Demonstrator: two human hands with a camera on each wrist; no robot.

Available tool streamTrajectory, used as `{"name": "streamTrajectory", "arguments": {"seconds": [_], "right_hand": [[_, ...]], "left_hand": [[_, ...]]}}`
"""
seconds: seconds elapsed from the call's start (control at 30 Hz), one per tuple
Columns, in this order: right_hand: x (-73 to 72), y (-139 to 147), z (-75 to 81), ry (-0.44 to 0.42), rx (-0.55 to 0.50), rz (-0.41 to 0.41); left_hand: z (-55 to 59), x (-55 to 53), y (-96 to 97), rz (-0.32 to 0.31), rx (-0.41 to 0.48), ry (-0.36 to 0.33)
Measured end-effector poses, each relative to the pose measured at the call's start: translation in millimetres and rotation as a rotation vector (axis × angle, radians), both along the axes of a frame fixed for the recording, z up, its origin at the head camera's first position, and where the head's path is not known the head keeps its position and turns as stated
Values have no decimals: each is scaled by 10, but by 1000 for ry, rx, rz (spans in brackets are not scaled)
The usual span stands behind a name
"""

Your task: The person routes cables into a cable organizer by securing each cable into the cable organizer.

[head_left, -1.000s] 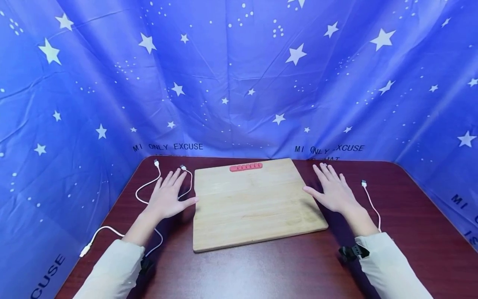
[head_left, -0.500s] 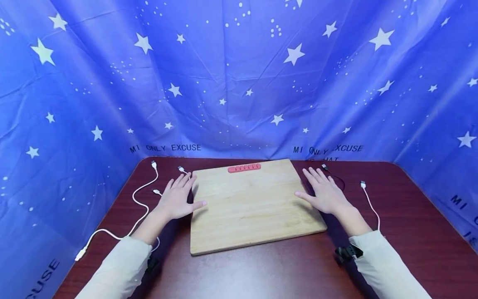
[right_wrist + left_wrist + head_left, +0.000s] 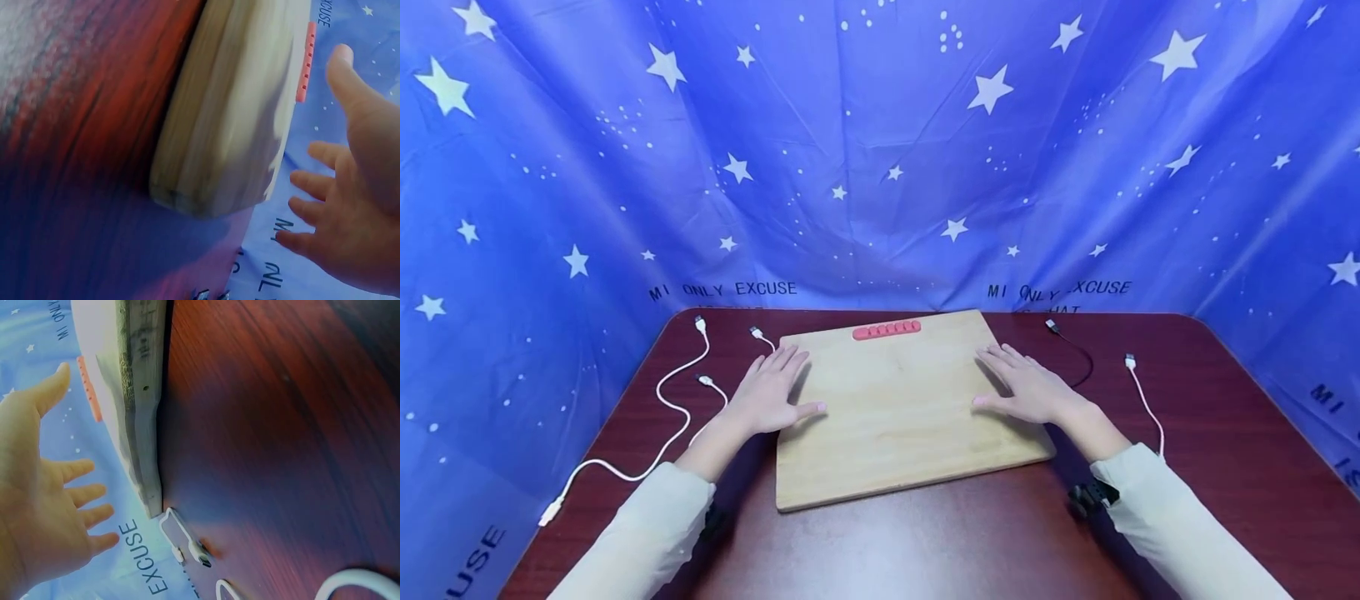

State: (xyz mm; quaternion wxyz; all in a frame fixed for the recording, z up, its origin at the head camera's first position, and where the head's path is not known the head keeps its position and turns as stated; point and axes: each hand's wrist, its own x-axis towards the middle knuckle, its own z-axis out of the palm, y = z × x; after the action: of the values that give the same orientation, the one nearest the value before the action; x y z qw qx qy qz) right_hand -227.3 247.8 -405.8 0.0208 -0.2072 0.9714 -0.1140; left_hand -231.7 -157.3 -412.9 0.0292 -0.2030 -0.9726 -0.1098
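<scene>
A pale wooden board (image 3: 887, 417) lies slightly askew on the dark red table. Near its far edge sits a red strip with a row of notches (image 3: 886, 330), which looks like a cable holder. My left hand (image 3: 771, 396) hovers over the board's left side, fingers spread and thumb pointing inward. Over the right side, my right hand (image 3: 1026, 387) mirrors it with straight fingers. Both wrist views show a gap between the board and the palms, the left hand (image 3: 50, 500) and the right hand (image 3: 356, 194) holding nothing.
On the left lie several white USB cables (image 3: 677, 392), one reaching the table's left edge. A black cable (image 3: 1078, 346) and another white cable (image 3: 1142, 404) lie to the right. A blue star-patterned curtain (image 3: 880, 150) surrounds the table's back and sides.
Both hands have moved inward, from beside the board to above its left and right sides. The head view has shifted slightly. The board and red strip stay put on the table.
</scene>
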Motion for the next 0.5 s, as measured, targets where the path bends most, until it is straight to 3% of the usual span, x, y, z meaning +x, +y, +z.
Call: {"name": "streamTrajectory", "arguments": {"seconds": [0.2, 0.5], "right_hand": [[-103, -44, 34, -5, -29, 105], [-192, -61, 24, -50, -45, 233]], "left_hand": [[58, -31, 24, -15, 20, -30], [-37, 23, 71, -21, 39, -94]]}}
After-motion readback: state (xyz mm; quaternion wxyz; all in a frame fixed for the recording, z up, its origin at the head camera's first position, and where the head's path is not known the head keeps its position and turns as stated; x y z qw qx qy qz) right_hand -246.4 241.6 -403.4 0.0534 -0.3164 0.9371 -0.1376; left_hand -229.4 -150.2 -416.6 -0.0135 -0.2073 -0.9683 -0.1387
